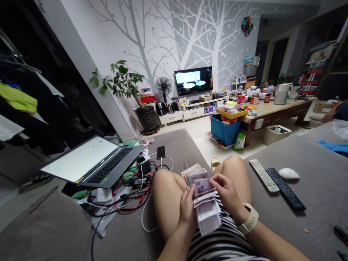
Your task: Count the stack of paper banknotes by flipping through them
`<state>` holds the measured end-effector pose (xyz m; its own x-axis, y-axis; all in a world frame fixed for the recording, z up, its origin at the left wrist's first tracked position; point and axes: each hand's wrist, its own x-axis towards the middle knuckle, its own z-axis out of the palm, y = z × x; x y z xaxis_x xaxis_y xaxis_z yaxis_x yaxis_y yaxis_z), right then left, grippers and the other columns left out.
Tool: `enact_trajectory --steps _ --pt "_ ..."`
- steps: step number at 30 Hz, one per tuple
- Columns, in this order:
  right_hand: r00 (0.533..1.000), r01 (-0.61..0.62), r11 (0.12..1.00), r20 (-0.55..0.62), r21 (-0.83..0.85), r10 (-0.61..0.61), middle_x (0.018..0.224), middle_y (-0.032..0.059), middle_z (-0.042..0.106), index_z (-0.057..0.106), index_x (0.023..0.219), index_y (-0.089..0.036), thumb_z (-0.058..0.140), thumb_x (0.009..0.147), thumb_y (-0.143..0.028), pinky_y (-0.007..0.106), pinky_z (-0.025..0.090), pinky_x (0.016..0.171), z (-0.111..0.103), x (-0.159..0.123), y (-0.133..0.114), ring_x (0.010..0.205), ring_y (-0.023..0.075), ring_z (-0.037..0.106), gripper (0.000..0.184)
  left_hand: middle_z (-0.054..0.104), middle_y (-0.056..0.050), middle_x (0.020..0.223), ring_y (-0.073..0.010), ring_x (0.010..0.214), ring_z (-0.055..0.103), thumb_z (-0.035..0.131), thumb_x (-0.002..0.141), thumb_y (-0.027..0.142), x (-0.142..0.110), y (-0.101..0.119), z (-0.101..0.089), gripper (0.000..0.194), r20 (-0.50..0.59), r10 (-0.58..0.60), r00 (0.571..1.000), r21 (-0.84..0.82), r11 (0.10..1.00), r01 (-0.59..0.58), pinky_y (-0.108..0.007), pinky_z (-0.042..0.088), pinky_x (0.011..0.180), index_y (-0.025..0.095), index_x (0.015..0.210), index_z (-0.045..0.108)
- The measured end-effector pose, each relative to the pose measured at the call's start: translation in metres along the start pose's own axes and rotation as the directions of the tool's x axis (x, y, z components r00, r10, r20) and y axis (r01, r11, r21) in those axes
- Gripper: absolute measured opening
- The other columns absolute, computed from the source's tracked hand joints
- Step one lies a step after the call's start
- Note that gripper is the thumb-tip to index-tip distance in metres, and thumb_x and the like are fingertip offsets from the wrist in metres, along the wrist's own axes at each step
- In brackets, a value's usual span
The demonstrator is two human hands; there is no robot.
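A fanned stack of banknotes [203, 185] lies over my lap, between my knees. My left hand [187, 206] is closed around the left side of the stack, thumb on top. With thumb and fingertips, my right hand [225, 189] pinches the right edge of a purple note marked with a 5. Some notes fan out beyond the hands in pink and brownish tones. Nearer to me, paler notes [208, 219] hang down over the striped clothing [217, 244]. A pale-strapped watch [249, 219] sits on my right wrist.
On the left of the sofa, an open laptop [108, 163] stands beside tangled cables [130, 194] and a phone [161, 152]. Two remotes [285, 189] and a white mouse [288, 174] lie to the right. Beyond are a blue bin [224, 131] and a cluttered table [285, 108].
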<state>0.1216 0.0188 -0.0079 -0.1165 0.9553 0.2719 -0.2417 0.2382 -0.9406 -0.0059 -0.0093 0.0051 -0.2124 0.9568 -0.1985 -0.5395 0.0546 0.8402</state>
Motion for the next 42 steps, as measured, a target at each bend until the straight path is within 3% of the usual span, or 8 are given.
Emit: enact_trajectory --steps 25,42 --pt "1.0 -0.001 1.0 -0.018 0.001 0.001 0.06 -0.0017 0.05 0.055 0.067 -0.017 0.061 0.076 -0.046 0.023 0.035 0.053 -0.0005 0.0002 0.0 0.056 0.0124 0.044 0.031 0.072 -0.008 0.075 -0.0252 0.079 0.067 0.07 0.061 0.031 0.0006 -0.0014 0.002 0.029 0.028 -0.038 0.999 -0.046 0.998 0.04 -0.034 0.05 0.073 0.011 0.082 0.069" --pt "1.0 0.004 1.0 -0.008 0.0 -0.004 0.06 -0.002 0.05 0.054 0.068 -0.017 0.061 0.076 -0.045 0.023 0.035 0.052 -0.0006 0.0008 0.0007 0.056 0.0121 0.043 0.03 0.072 -0.008 0.074 -0.0254 0.082 0.066 0.069 0.062 0.034 0.0036 -0.0015 -0.0018 0.029 0.024 0.001 1.0 -0.008 1.0 0.0 -0.034 0.049 0.076 0.011 0.08 0.069"
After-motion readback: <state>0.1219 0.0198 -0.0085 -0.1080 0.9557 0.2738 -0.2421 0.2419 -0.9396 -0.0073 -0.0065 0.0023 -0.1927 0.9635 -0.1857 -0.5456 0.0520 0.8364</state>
